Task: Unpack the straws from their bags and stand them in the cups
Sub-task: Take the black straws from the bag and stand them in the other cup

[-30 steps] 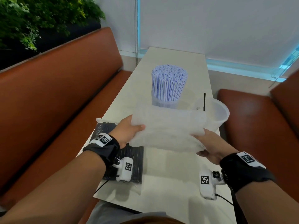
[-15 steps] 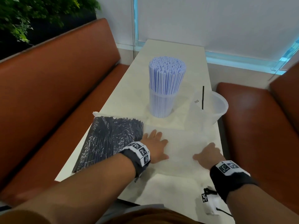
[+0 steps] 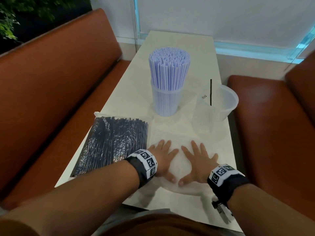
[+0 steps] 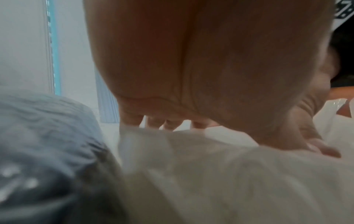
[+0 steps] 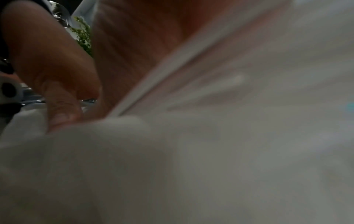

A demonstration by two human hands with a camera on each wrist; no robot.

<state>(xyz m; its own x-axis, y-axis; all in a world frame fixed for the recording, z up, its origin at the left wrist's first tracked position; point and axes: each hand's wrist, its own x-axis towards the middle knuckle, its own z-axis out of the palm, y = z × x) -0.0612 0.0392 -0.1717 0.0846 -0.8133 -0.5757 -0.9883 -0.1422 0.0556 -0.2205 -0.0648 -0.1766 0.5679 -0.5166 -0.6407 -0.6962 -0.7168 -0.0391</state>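
Note:
An empty clear plastic bag (image 3: 179,133) lies flat on the white table (image 3: 179,43) near its front edge. My left hand (image 3: 163,155) and right hand (image 3: 196,159) press on it side by side, palms down, fingers straight and spread. A sealed bag of black straws (image 3: 112,142) lies to the left of my left hand. Further back a clear cup (image 3: 166,103) stands packed with blue-white straws (image 3: 168,68). To its right a second clear cup (image 3: 221,103) holds a single black straw (image 3: 211,92). The left wrist view shows my palm (image 4: 210,68) over the crumpled bag (image 4: 229,181).
Brown leather benches run along the left (image 3: 51,82) and right (image 3: 272,116) sides of the narrow table. A white wall and window frame close the far end. Green plants (image 3: 10,17) sit behind the left bench.
Both hands lowered the empty bag from in front of the cups onto the table, then flattened it; the right hand slid left until it lay beside the left hand.

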